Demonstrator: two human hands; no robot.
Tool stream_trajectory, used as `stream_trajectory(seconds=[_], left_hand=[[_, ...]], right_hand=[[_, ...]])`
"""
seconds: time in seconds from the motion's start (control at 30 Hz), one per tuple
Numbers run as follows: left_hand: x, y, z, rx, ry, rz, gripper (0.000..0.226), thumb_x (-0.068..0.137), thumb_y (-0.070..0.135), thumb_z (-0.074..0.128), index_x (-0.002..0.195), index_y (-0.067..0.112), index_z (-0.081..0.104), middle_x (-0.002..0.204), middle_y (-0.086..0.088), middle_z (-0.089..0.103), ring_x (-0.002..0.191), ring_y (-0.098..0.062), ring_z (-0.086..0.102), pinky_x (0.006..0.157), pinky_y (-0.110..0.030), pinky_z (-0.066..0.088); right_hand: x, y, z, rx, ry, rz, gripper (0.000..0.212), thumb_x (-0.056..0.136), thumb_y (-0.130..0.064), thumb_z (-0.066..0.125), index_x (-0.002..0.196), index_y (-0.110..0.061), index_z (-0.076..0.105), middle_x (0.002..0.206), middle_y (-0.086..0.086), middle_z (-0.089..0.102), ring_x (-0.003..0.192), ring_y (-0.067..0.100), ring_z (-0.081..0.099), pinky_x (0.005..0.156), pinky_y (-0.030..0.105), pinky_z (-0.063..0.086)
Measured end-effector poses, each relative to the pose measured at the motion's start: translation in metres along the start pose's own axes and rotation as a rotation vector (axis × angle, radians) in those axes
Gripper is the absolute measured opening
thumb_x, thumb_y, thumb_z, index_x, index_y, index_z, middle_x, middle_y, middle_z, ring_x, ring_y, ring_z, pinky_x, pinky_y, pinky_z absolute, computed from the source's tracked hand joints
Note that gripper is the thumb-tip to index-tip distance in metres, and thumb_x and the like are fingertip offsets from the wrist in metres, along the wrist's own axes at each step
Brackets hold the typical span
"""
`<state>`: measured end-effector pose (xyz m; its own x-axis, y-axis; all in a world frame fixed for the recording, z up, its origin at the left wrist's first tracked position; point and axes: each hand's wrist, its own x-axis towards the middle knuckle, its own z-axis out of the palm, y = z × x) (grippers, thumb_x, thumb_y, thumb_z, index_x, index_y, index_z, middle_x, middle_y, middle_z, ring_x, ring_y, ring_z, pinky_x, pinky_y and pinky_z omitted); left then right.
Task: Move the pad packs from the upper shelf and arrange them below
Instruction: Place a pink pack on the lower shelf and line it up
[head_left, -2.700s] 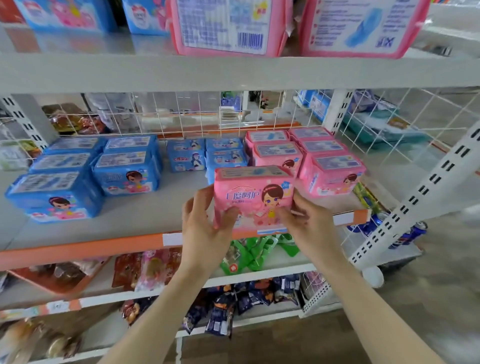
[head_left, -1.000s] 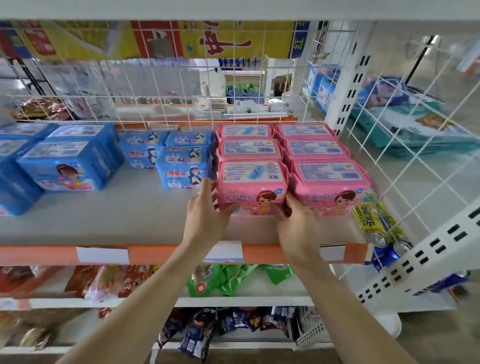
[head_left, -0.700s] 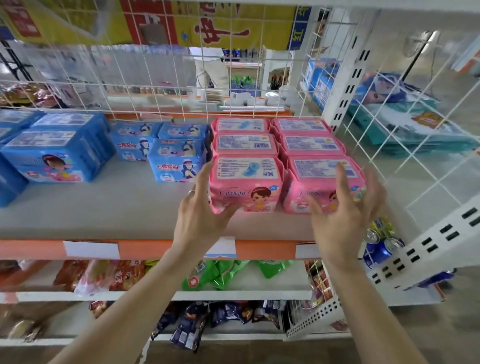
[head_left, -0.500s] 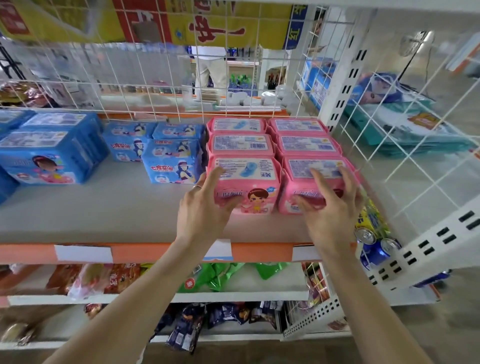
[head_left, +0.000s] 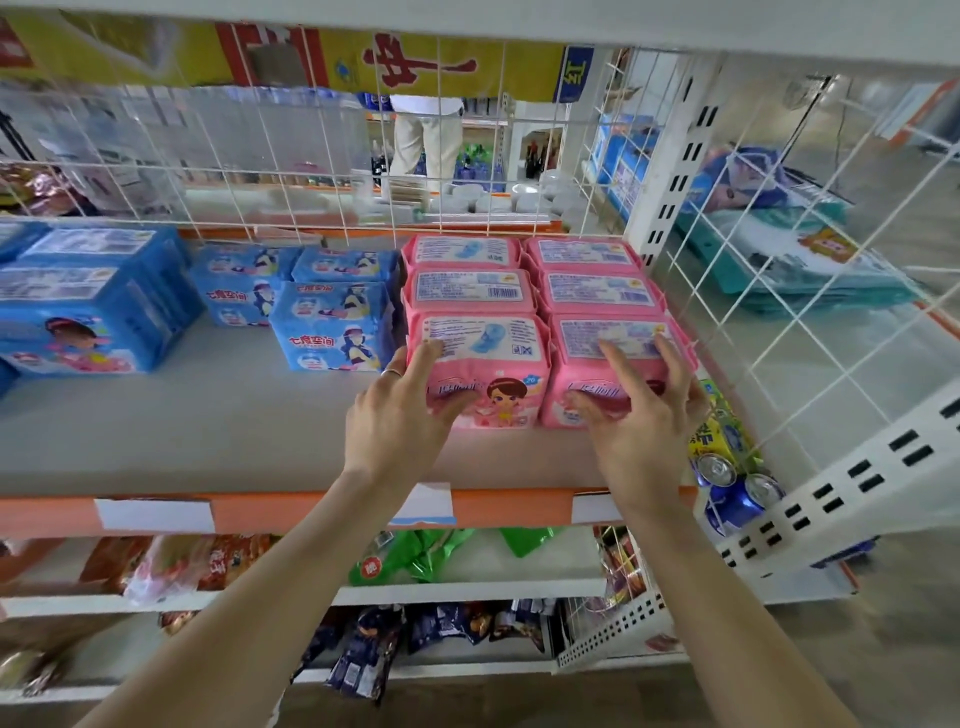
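Observation:
Several pink pad packs stand in two rows at the right end of the grey shelf (head_left: 208, 431). My left hand (head_left: 400, 415) touches the left side and front of the front left pink pack (head_left: 493, 374) with straight fingers. Spread over the front and top of the front right pink pack (head_left: 608, 364), my right hand (head_left: 639, 415) presses against it. Neither pack is lifted; both stand upright on the shelf. The upper shelf's contents are out of view.
Blue pad packs (head_left: 332, 325) and larger blue packs (head_left: 78, 317) fill the shelf's left and middle. White wire mesh (head_left: 779, 291) closes the back and right side. Drink cans (head_left: 727, 483) lie beyond the right post. Snack bags sit on lower shelves.
The pink pack was set down at the front of the left row. My right hand let go and moved right onto the front right pack; my left hand stayed on the left pack.

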<state>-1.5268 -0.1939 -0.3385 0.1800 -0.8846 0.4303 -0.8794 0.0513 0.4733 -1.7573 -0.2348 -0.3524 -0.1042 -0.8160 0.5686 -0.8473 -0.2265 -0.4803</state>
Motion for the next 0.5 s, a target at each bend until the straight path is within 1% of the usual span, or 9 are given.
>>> stream_trajectory(seconds=[0.03,0.07,0.13,0.17,0.23,0.27,0.37,0.43,0.5], left_hand=[[0.0,0.0,-0.001,0.018,-0.024,-0.002,0.065,0.083,0.063,0.066,0.131,0.025,0.044,0.124,-0.003,0.067,0.091,-0.032,0.071,0.071,-0.052,0.06],[-0.001,0.002,-0.004,0.043,-0.054,-0.012,0.065,0.084,0.065,0.064,0.132,0.026,0.041,0.128,-0.004,0.065,0.093,-0.034,0.071,0.072,-0.052,0.059],[-0.003,0.006,-0.01,0.115,-0.102,-0.048,0.067,0.085,0.069,0.058,0.135,0.029,0.037,0.143,-0.008,0.054,0.101,-0.038,0.068,0.073,-0.051,0.058],[-0.005,0.008,-0.013,0.153,-0.101,-0.065,0.069,0.086,0.071,0.055,0.138,0.03,0.036,0.154,-0.01,0.043,0.11,-0.039,0.065,0.074,-0.051,0.057],[-0.01,0.009,-0.021,0.184,-0.047,-0.069,0.074,0.086,0.074,0.05,0.146,0.034,0.034,0.165,-0.008,0.021,0.131,-0.037,0.052,0.077,-0.053,0.057],[-0.014,0.009,-0.025,0.179,-0.019,-0.055,0.076,0.087,0.074,0.049,0.148,0.033,0.033,0.166,-0.006,0.019,0.136,-0.035,0.046,0.081,-0.054,0.057],[-0.025,0.006,-0.031,0.19,0.044,0.049,0.071,0.092,0.067,0.049,0.145,0.02,0.045,0.156,-0.009,0.041,0.134,-0.035,0.047,0.096,-0.053,0.049],[-0.03,0.005,-0.035,0.189,0.078,0.126,0.065,0.091,0.063,0.048,0.131,0.013,0.057,0.138,-0.01,0.055,0.122,-0.035,0.054,0.094,-0.052,0.049],[-0.034,0.007,-0.041,0.174,0.068,0.159,0.062,0.09,0.063,0.047,0.122,0.012,0.059,0.13,-0.009,0.055,0.114,-0.034,0.054,0.091,-0.051,0.048]], right_hand=[[0.001,-0.001,-0.003,-0.012,-0.029,0.0,0.066,0.072,-0.049,0.081,0.133,-0.034,0.062,0.152,0.009,0.038,0.134,0.041,0.04,0.105,0.021,0.012],[0.002,-0.003,-0.008,-0.022,-0.063,0.003,0.066,0.073,-0.048,0.08,0.135,-0.033,0.061,0.153,0.01,0.037,0.135,0.04,0.038,0.11,0.029,0.015],[0.002,-0.005,-0.016,-0.046,-0.14,0.009,0.066,0.079,-0.039,0.079,0.14,-0.033,0.056,0.157,0.011,0.031,0.139,0.043,0.031,0.113,0.053,0.027],[0.001,-0.004,-0.02,-0.062,-0.18,0.01,0.067,0.083,-0.03,0.078,0.143,-0.034,0.052,0.16,0.01,0.026,0.141,0.046,0.027,0.113,0.06,0.029],[0.001,-0.001,-0.027,-0.082,-0.227,-0.001,0.078,0.085,-0.009,0.075,0.15,-0.035,0.041,0.165,0.008,0.012,0.149,0.045,0.013,0.118,0.061,0.017],[0.001,-0.001,-0.032,-0.08,-0.234,-0.003,0.082,0.086,-0.005,0.073,0.152,-0.035,0.036,0.167,0.006,0.007,0.151,0.043,0.006,0.119,0.056,0.009],[-0.004,-0.013,-0.043,-0.053,-0.253,0.011,0.076,0.091,-0.025,0.069,0.155,-0.035,0.029,0.167,0.005,0.0,0.151,0.041,-0.002,0.116,0.053,0.005],[-0.011,-0.026,-0.048,-0.071,-0.272,0.001,0.073,0.092,-0.038,0.064,0.155,-0.036,0.028,0.167,0.005,0.0,0.151,0.042,-0.001,0.117,0.06,0.011],[-0.019,-0.038,-0.051,-0.107,-0.283,-0.011,0.071,0.094,-0.046,0.059,0.156,-0.036,0.026,0.167,0.005,0.0,0.151,0.044,-0.002,0.117,0.063,0.011]])
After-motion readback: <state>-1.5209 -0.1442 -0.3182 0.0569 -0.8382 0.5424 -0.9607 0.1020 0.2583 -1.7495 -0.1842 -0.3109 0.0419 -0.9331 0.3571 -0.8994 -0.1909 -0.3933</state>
